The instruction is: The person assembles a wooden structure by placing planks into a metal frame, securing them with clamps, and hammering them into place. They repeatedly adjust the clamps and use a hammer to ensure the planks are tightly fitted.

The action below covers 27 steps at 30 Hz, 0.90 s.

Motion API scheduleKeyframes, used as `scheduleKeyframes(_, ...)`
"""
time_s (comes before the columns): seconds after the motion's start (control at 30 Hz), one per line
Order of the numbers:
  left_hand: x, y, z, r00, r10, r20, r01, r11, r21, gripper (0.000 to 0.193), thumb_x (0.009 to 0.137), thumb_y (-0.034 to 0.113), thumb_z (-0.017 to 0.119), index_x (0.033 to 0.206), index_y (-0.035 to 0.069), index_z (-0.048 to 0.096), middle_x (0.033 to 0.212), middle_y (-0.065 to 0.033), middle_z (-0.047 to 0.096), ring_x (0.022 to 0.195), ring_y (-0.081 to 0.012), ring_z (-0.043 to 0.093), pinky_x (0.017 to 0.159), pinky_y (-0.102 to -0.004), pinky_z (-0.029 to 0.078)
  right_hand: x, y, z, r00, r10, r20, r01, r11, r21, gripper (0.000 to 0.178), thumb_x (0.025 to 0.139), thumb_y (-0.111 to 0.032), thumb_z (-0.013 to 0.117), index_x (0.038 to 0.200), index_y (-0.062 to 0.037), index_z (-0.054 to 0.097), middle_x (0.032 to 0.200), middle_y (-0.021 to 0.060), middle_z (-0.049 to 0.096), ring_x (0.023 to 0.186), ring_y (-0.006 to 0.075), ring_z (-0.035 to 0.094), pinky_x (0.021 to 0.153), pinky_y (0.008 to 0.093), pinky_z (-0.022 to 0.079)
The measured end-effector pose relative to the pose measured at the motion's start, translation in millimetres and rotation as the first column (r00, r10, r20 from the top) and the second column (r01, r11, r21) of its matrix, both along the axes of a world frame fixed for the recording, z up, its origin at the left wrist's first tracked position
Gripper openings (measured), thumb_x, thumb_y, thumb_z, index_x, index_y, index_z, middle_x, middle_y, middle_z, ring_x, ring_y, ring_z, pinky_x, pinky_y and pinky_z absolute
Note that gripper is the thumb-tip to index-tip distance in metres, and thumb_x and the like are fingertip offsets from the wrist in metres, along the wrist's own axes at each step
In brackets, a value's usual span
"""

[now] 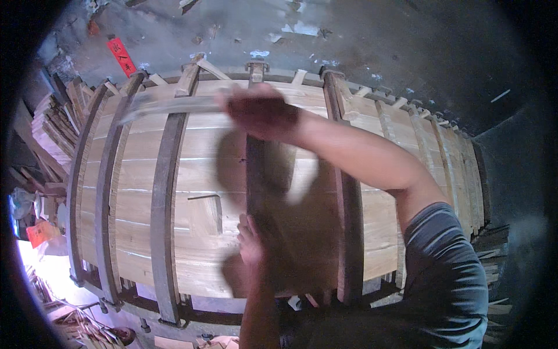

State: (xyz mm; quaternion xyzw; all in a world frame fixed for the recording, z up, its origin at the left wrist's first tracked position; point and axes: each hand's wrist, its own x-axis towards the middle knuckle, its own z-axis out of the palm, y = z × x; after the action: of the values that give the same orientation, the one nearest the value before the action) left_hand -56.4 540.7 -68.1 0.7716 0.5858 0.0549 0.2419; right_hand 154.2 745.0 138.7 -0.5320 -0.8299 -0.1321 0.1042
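A wide panel of pale wooden boards (203,138) lies in front of me, crossed by several dark clamp bars (164,192). Raised over its far middle, my right hand (258,110) is closed on a hammer-like tool (174,105) that points left. Motion smears the tool, so its head is unclear. Lower down, my left hand (251,241) has its fingers curled against the middle clamp bar (256,174), low on its left side. A small pale block of wood (206,214) rests on the boards left of that hand. Shadow darkens the boards between my arms.
Small wooden strips (214,70) stick out along the panel's far edge. At the left stand stacked boards (53,131), with scrap wood (87,331) below. More wood pieces (494,262) lie at the right. A grey wall (372,41) with a red paper strip (121,56) rises behind.
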Motion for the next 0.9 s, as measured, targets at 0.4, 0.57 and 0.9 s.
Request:
scheduleKeyframes(0.4, -6.2, 0.6, 17.4, 0.992, -0.032, 0.120, 0.055, 0.979, -0.195, 0.078, 0.085, 0.023, 0.065, 0.151, 0.003, 0.027, 0.141, -0.0301, 0.038, 0.123, -0.0489, 0.047, 0.097, -0.0556, 0.048, 201.6, 8.7, -84.2, 0.608, -0.692, 0.389, 0.793, 0.508, -0.336, 0.040, 0.090, -0.020, 0.058, 0.128, -0.0061, 0.059, 0.119, 0.0188, 0.068, 0.104, 0.0383, 0.068, 0.088, 0.0475, 0.055)
scheduleKeyframes(0.57, -2.6, 3.1, 40.1, 0.995, 0.020, 0.096, -0.003, 0.986, -0.167, 0.077, 0.086, 0.025, 0.065, 0.151, 0.004, 0.029, 0.147, -0.0317, 0.034, 0.126, -0.0494, 0.046, 0.100, -0.0547, 0.046, 253.1, -82.4, -109.1, 0.431, -0.895, 0.110, 0.672, 0.237, -0.701, 0.040, 0.086, -0.026, 0.064, 0.115, 0.0022, 0.062, 0.079, 0.0164, 0.068, 0.065, 0.0235, 0.067, 0.051, 0.0383, 0.051)
scheduleKeyframes(0.9, 6.9, -5.8, 26.4, 0.999, 0.003, -0.033, -0.005, 0.999, -0.050, 0.083, 0.086, 0.036, 0.066, 0.153, 0.008, 0.027, 0.139, -0.0247, 0.044, 0.122, -0.0444, 0.051, 0.095, -0.0523, 0.050, 132.0, -129.7, -105.3, -0.225, -0.838, -0.497, -0.198, 0.539, -0.819, 0.016, 0.087, -0.008, 0.070, 0.096, 0.0002, 0.059, 0.072, 0.0077, 0.060, 0.049, 0.0162, 0.057, 0.041, 0.0340, 0.048)
